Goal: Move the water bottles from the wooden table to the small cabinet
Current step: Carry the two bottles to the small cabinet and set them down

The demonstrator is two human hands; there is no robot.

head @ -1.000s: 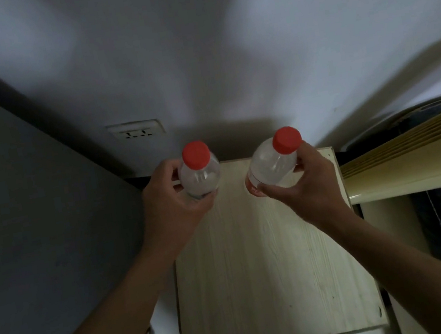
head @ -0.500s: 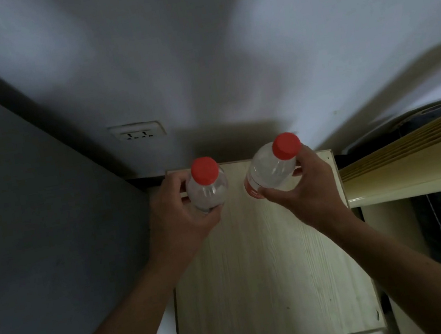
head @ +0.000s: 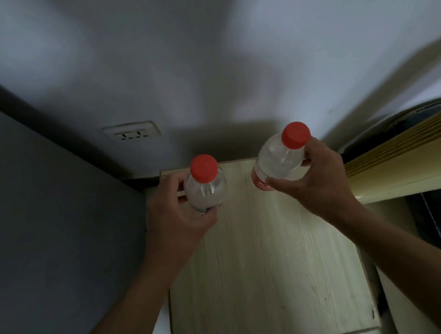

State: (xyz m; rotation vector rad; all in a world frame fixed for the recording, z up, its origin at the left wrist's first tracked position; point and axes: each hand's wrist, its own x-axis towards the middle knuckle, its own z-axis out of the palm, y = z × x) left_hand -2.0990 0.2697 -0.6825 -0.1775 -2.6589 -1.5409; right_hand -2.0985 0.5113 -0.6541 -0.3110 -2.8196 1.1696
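Observation:
Two clear water bottles with red caps are over the far end of the small cabinet's pale wooden top. My left hand grips the left bottle, which stands upright near the back left corner. My right hand grips the right bottle, tilted with its cap leaning right and its red label low on the left. I cannot tell whether either bottle's base touches the top.
A white wall with a socket rises behind the cabinet. A dark grey panel runs along the left. A yellowish slatted bed frame with dark bedding sits close on the right.
Both hands have lowered a little toward the cabinet top with their bottles. The left bottle has shifted slightly right; the right one stays tilted.

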